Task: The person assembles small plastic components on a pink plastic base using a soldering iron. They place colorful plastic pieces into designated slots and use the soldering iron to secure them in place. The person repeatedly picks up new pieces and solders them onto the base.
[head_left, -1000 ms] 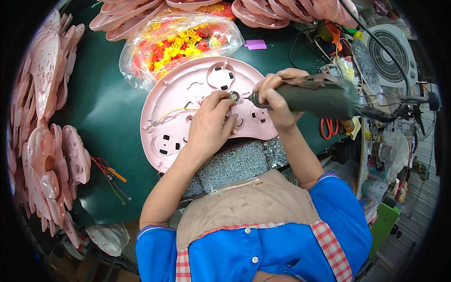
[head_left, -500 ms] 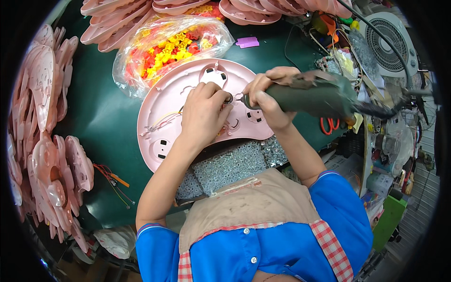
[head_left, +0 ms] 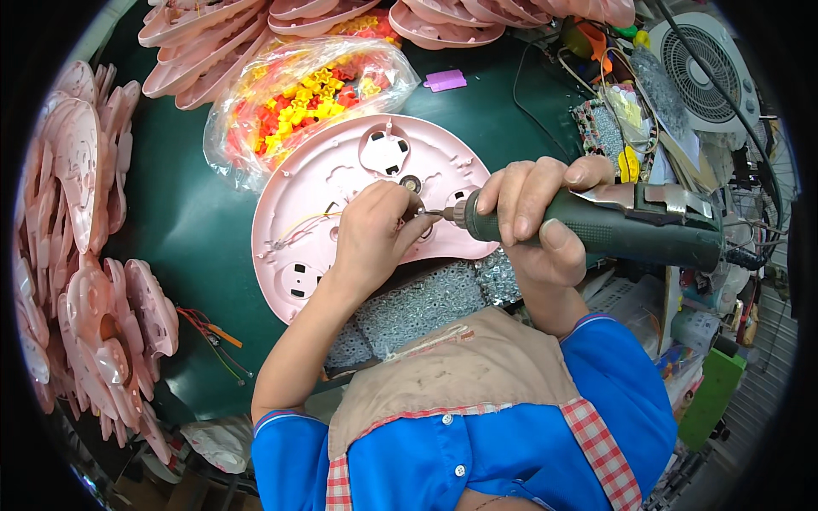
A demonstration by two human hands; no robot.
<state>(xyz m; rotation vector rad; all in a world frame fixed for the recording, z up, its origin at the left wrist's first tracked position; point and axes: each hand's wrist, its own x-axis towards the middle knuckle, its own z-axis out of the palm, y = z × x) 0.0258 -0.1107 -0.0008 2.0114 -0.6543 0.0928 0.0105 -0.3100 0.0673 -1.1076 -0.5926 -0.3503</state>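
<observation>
My right hand [head_left: 545,209] is wrapped round a dark green electric screwdriver [head_left: 660,234], held nearly level with its bit pointing left. The bit reaches the fingertips of my left hand [head_left: 375,238], whose thumb and forefinger are pinched together over a pink plastic shell [head_left: 298,183]. Whatever lies in that pinch is too small and covered to make out. Behind those fingertips a small round metal-rimmed part [head_left: 411,184] sits in the shell. Thin yellow and red wires [head_left: 308,223] run across the shell's left side. Its lower middle is partly hidden by my left hand.
Pink shells are piled at the left [head_left: 81,187] and the back [head_left: 200,43]. A clear bag [head_left: 226,140] of red and yellow star pieces lies behind the work. Many small metal screws [head_left: 417,298] fill trays at the near edge. A fan [head_left: 703,72] stands far right.
The screwdriver has swung nearer and levelled out, its bit now lower on the shell. My left hand has shifted slightly nearer and right, uncovering the round metal part.
</observation>
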